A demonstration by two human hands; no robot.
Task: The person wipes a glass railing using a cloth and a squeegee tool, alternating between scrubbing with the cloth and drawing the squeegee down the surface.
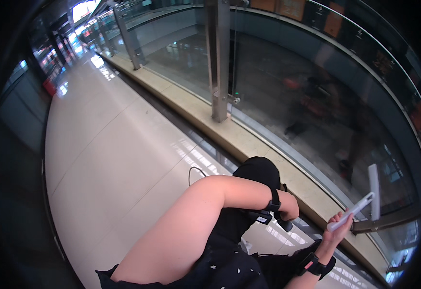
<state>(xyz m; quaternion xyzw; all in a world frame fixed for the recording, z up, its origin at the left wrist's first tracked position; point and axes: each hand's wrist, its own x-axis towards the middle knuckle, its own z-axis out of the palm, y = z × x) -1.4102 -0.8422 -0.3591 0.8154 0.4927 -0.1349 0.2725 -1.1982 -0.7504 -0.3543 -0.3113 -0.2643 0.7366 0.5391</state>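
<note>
My right hand grips the handle of a white squeegee at the lower right. Its long white blade stands in front of a glass balustrade panel; I cannot tell whether it touches the glass. My left hand is closed around a black object, partly hidden by the fingers, with dark parts showing above and below the fist. Each wrist wears a black strap. Under my left forearm is a small black box with a white label.
A beige stone ledge runs along the foot of the glass, with a metal post standing on it. Glossy pale floor tiles stretch away to the left. My black-clad knee is near the ledge. A thin cable loops beside my left arm.
</note>
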